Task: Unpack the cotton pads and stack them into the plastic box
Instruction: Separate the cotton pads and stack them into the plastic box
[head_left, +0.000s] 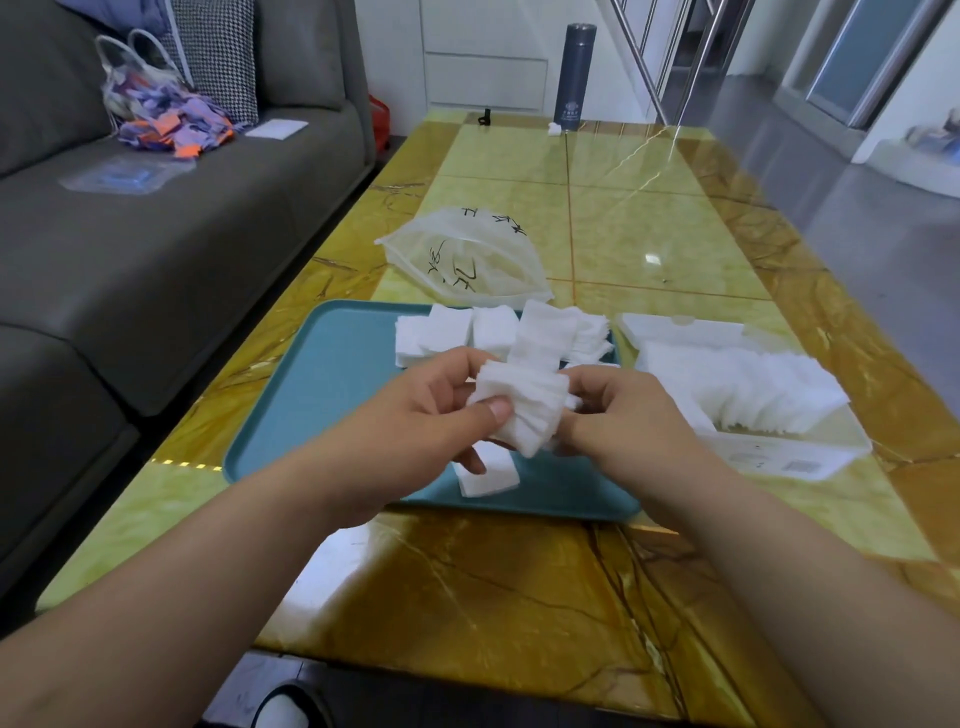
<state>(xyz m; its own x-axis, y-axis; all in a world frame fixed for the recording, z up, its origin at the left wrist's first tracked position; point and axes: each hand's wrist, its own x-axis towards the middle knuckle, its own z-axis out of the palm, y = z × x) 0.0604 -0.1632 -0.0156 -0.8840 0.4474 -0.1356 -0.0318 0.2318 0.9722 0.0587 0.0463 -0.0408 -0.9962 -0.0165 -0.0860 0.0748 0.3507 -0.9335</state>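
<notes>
Fingers (496, 413) of left hand (441, 410) and right hand (618, 415) pinching a fanned stack of cotton pads (524, 410) above the teal tray (311, 395), part-filled plastic box (779, 457) just right; risk: splayed pads slipping out and scattering if the grip eases before squaring.

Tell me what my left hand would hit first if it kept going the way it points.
Probably the right hand: the left hand points rightward, with only the stack of cotton pads they both grip between them.
</notes>
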